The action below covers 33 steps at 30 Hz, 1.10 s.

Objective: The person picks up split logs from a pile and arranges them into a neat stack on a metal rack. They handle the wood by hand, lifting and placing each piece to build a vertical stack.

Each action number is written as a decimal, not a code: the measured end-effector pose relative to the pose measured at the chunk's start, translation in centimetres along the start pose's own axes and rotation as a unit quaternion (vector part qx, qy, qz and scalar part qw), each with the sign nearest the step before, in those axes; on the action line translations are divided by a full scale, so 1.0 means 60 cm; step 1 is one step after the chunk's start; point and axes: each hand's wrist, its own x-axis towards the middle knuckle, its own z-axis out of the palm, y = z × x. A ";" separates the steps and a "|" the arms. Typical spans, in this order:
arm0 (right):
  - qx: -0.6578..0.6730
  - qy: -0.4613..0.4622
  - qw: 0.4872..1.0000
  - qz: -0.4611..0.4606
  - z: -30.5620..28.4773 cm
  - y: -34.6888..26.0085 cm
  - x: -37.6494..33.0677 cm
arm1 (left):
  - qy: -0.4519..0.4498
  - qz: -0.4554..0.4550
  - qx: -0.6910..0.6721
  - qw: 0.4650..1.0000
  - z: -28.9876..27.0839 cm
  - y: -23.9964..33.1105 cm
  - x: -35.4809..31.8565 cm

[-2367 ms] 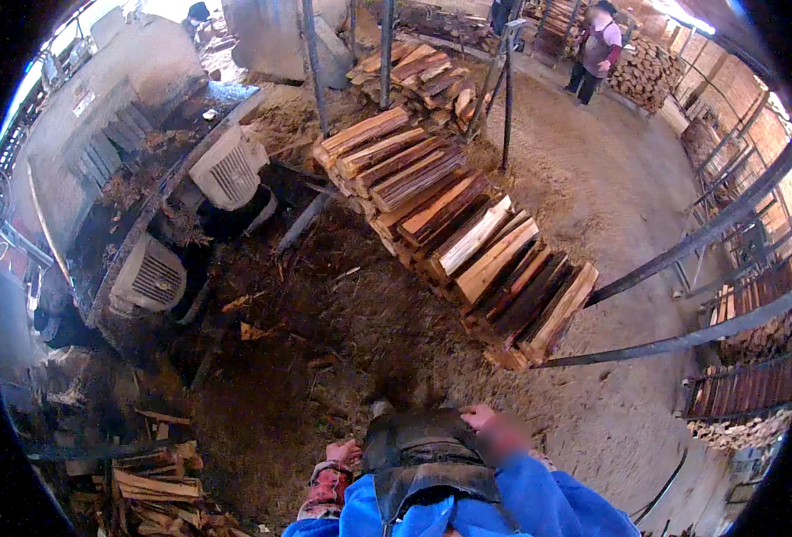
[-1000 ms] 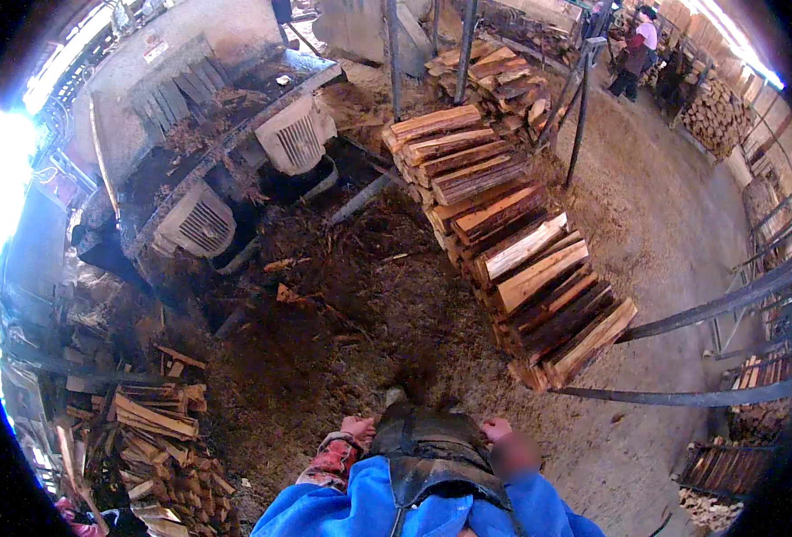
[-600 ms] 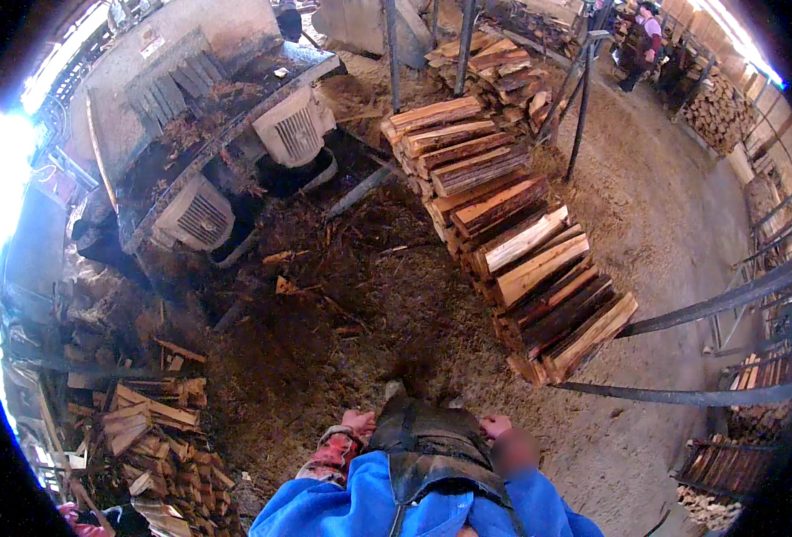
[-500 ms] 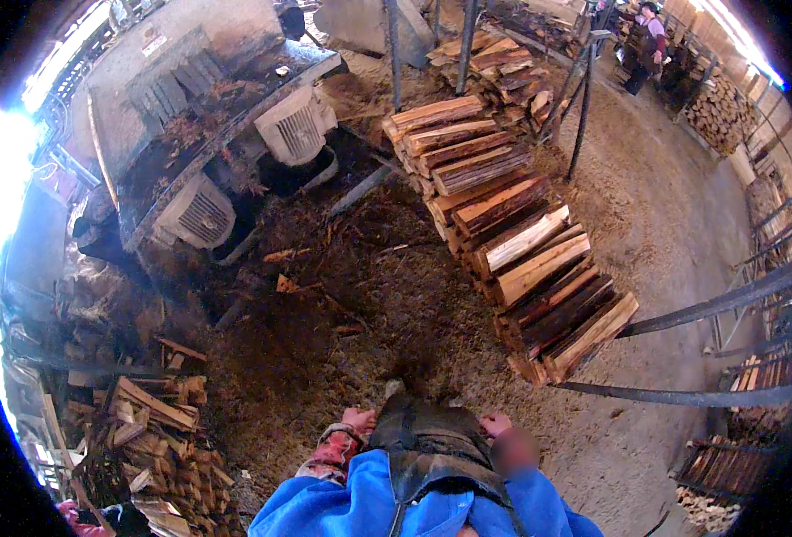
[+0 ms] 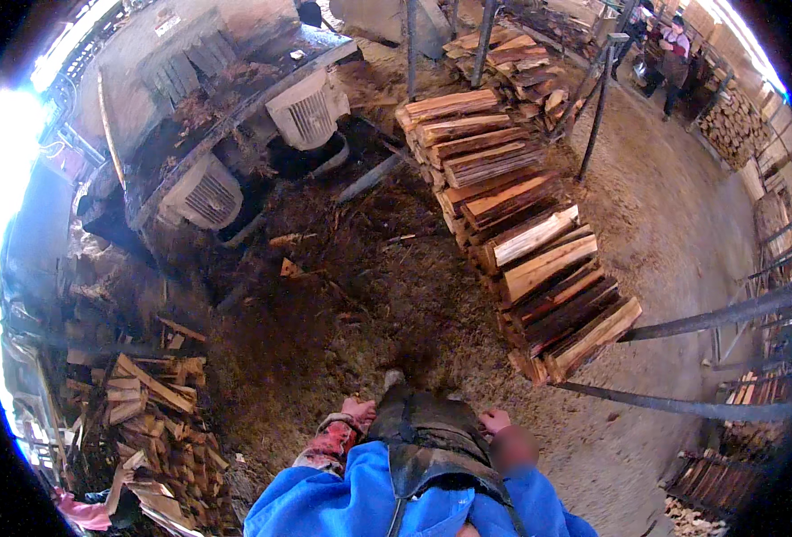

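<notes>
My left hand (image 5: 358,411) hangs at the left side of my dark apron (image 5: 436,447), fingers curled in and nothing seen in them. On the apron's other side, my right hand (image 5: 495,421) is likewise loosely closed, with nothing visible in its grip. Neither touches any wood. A long stack of split firewood (image 5: 526,255) runs away from me on the right, its near end closest to my right hand. One boot (image 5: 392,379) shows past the apron's far edge.
Two furnace openings with grated doors (image 5: 302,116) sit at the far left. A jumbled firewood pile (image 5: 168,438) lies lower left, beside a person's pink sleeve (image 5: 87,512). Dark metal bars (image 5: 709,313) cross the right. People stand far right, one in a dark apron (image 5: 673,67).
My view has turned slightly left, so the far scene sits further right. My hands stay at my sides. At lower left, the pink-sleeved person has come further into view.
</notes>
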 end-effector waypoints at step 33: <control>-0.072 -0.024 0.997 -0.003 0.027 -0.044 -0.018 | -0.032 -0.030 -0.113 0.993 -0.045 -0.010 0.019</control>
